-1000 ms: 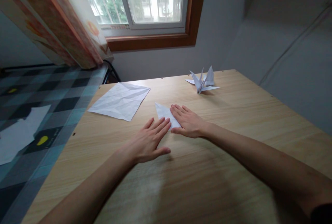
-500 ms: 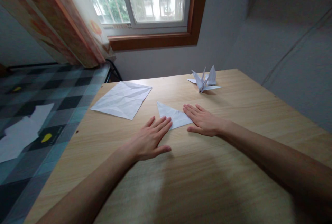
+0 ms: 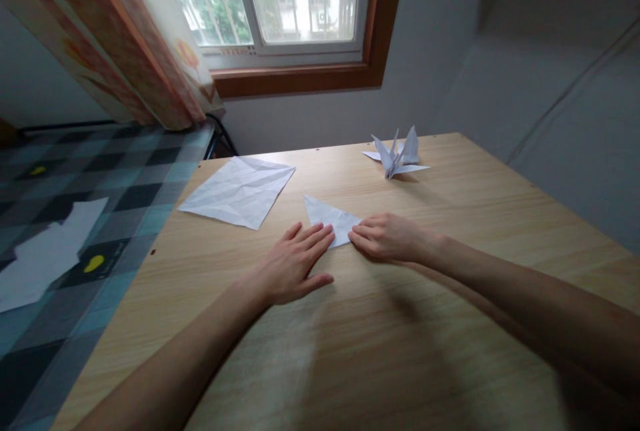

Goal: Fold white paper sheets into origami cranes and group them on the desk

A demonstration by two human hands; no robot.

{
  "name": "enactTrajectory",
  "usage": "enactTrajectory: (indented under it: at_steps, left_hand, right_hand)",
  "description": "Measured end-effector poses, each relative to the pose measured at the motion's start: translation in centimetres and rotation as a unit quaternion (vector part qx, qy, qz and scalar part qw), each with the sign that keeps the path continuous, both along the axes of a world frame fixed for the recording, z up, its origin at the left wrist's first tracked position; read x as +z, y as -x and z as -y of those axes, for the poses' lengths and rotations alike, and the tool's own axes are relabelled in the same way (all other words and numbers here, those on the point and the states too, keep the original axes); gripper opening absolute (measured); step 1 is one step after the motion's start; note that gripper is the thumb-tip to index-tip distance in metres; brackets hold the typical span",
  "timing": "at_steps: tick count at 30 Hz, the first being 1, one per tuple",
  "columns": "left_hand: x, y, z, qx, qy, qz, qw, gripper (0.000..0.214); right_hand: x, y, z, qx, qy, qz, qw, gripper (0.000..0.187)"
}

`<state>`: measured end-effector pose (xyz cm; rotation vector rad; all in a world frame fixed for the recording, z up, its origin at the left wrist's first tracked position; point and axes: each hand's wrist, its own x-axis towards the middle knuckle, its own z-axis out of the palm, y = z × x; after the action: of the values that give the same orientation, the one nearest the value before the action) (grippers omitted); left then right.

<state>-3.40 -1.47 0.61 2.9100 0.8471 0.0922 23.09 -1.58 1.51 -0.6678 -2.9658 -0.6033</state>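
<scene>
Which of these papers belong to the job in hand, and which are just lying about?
In hand:
- folded white paper; left hand on it, right hand at its right end

Apparently just lying about:
- creased sheet
- origami crane
- folded shape behind it
- loose paper on checked cloth

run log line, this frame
left hand: spread on folded paper | right hand: curled at its right end | origami crane: far side of wooden table | creased sheet: left of folded paper

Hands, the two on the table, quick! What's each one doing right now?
Left hand: open, fingers spread over the small white paper.
Right hand: fingers bunched at the paper's right side; can't tell whether they grip it.
</scene>
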Motion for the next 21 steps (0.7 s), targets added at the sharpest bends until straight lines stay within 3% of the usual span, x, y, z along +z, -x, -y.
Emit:
enactTrajectory:
  at_steps: [6, 12, 14, 17, 19, 21]
  left_hand:
    - [0.0, -0.3, 0.1, 0.002, -0.051, 0.054, 0.997, 0.053]
    - [-0.5, -1.0, 0.5, 0.008, -0.137, 0.201, 0.97, 0.019]
    - [-0.3, -1.2, 0.8, 0.036, -0.125, 0.261, 0.957, 0.016]
    - [0.6, -1.4, 1.2, 0.103, -0.047, 0.359, 0.927, 0.02]
    - [1.2, -1.6, 1.3, 0.148, 0.03, 0.423, 0.894, 0.022]
    - [1.7, -1.7, 1.2, 0.177, 0.112, 0.474, 0.855, 0.026]
  right_hand:
    - [0.4, 0.5, 0.1, 0.017, -0.035, -0.125, 0.991, 0.03]
    - [1.8, 0.9, -0.2, 0.051, -0.031, -0.288, 0.956, 0.025]
    - [1.8, 1.0, -0.3, 0.035, -0.06, -0.391, 0.918, 0.027]
    - [1.2, 0.9, -0.7, -0.047, -0.061, -0.569, 0.819, 0.059]
    - [0.7, 0.8, -1.1, -0.083, 0.041, -0.647, 0.757, 0.076]
    - [0.4, 0.9, -1.3, -0.085, 0.194, -0.674, 0.708, 0.078]
